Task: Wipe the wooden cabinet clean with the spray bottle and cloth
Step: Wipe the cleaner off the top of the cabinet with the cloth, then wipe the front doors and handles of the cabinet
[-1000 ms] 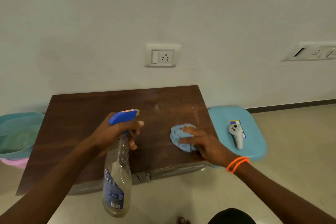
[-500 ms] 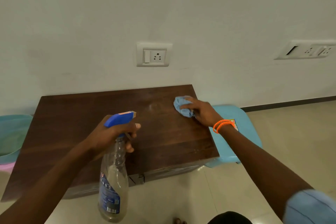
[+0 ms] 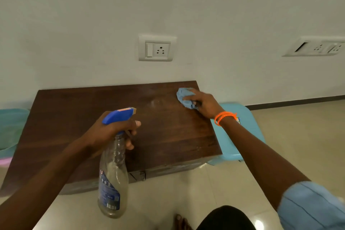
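The dark wooden cabinet (image 3: 78,117) stands low against the white wall, its flat top facing me. My left hand (image 3: 112,130) grips the neck of a clear spray bottle (image 3: 112,183) with a blue trigger head, held above the cabinet's front edge, nozzle pointing right. My right hand (image 3: 202,102), with orange bands at the wrist, presses a crumpled light blue cloth (image 3: 183,97) onto the cabinet's far right corner. A faint pale smear shows on the wood just left of the cloth.
A light blue plastic stool (image 3: 242,136) stands right of the cabinet, partly hidden by my right arm. Teal and pink tubs (image 3: 11,129) sit at the left. A wall socket (image 3: 156,48) is above the cabinet. My foot (image 3: 182,222) rests on the tiled floor.
My right hand slid the cloth from the cabinet's near right area up to its far right corner. The left hand kept the bottle in about the same place.
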